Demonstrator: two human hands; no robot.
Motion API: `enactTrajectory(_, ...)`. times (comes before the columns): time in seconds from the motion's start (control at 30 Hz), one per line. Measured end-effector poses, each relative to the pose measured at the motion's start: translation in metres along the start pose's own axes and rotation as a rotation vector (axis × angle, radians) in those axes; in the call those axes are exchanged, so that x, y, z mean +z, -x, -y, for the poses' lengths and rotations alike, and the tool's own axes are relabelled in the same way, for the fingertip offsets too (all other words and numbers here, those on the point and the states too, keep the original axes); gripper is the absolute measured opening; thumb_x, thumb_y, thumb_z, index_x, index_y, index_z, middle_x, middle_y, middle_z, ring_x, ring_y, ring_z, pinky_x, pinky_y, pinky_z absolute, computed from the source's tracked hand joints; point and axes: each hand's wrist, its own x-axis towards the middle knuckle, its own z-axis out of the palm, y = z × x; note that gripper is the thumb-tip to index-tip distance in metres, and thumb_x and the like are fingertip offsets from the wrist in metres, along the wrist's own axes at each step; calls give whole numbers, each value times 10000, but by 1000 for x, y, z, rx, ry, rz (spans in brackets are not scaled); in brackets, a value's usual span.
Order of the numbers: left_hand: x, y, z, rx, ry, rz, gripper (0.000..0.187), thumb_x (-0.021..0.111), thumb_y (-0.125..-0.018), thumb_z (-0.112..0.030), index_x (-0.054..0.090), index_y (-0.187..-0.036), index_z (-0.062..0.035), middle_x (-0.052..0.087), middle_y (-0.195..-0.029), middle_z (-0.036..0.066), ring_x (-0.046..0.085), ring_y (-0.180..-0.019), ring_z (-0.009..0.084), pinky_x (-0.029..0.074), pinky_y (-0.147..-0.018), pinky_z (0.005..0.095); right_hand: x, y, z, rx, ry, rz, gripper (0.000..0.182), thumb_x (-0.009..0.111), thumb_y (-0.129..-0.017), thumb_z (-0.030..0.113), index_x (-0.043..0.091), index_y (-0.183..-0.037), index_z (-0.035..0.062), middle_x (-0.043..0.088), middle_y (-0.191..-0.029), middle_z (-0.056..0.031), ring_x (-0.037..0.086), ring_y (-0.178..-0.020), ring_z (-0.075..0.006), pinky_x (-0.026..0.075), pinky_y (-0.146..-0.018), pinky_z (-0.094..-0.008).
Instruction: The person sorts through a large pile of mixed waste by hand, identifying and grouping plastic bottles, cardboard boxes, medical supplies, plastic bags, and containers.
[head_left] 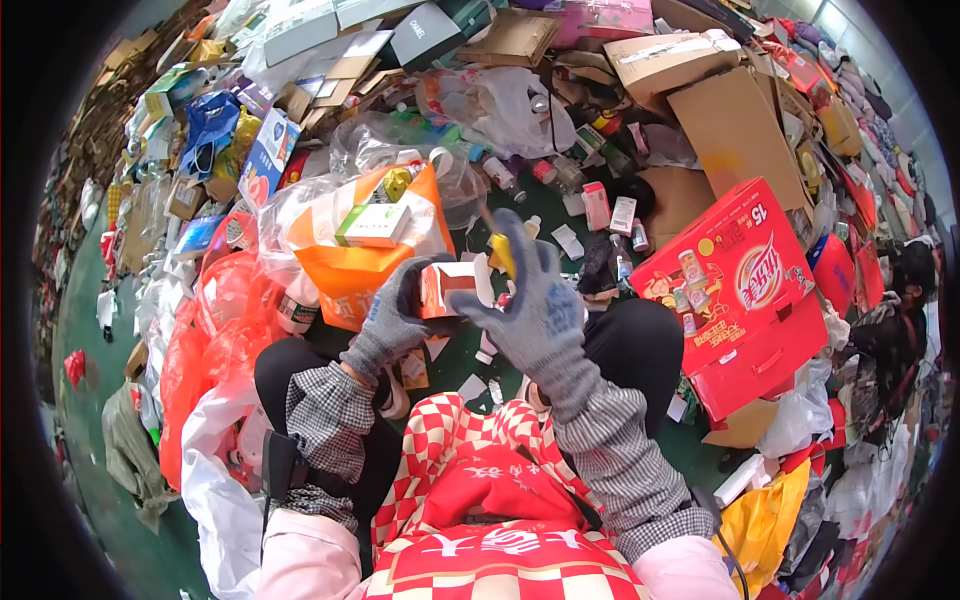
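My left hand [388, 325], in a grey work glove, grips a small orange and white cardboard box [450, 288] in front of my lap. The box's white inner side shows on its right. My right hand [545, 312], gloved too, is raised just right of the box, its thumb pointing at it. A slim tool with a yellow handle [502, 256] is held among its fingers; I cannot tell what kind of tool. Behind the left hand stands an orange and white bag [338, 285] with a green and white box [373, 225] on top.
Red plastic bags [235, 300] and a white bag [222, 490] lie to my left. On my right is a large red carton [745, 295]. Flattened cardboard [735, 130], small bottles [498, 172] and plastic bags pile up ahead on the green floor [345, 345].
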Motion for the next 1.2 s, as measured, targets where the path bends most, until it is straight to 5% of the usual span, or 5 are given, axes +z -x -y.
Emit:
enactTrajectory(0.5, 12, -21, -46, 369, -800, 71, 622, 702, -596, -141, 495, -1182, -112, 486, -1163, 160, 420, -1124, 380, 386, -915, 472, 53, 36, -57, 983, -1414, 523, 274, 569, -856, 308, 548, -1029, 96, 594, -837, -48, 598, -678, -141, 514, -590, -269)
enactTrajectory(0.7, 9, -43, -30, 331, -1339, 318, 509, 585, -698, -130, 502, -1196, -201, 466, -1188, 128, 389, -1169, 361, 350, -902, 557, 99, 88, -102, 1061, -1871, 272, 305, 607, -796, 100, 518, -1087, 72, 609, -985, -86, 624, -819, -167, 526, -620, -241)
enactTrajectory(0.9, 36, -68, 13, 293, -1639, 760, 427, 546, -780, -142, 485, -1195, -218, 459, -1236, 101, 360, -1209, 321, 308, -876, 648, 119, 117, -135, 1261, -1484, 11, 266, 602, -778, 88, 511, -1022, 34, 628, -862, -107, 649, -814, -243, 530, -584, -315)
enactTrajectory(1.03, 54, -79, -98, 164, -1808, 841, 320, 445, -836, -176, 515, -1149, -189, 531, -1080, 54, 500, -967, 241, 431, -746, 437, 121, 125, -149, 1181, -1462, -97, 150, 606, -752, 63, 527, -877, 40, 621, -829, -121, 649, -761, -270, 525, -566, -323)
enactTrajectory(1.2, 36, -80, -96, -63, -1691, 745, 438, 598, -749, -271, 513, -1161, -153, 530, -1036, 100, 508, -968, 281, 427, -765, 449, 111, 112, -142, 1142, -1473, -335, 205, 618, -747, 23, 482, -891, 79, 568, -732, -68, 619, -694, -241, 511, -525, -331)
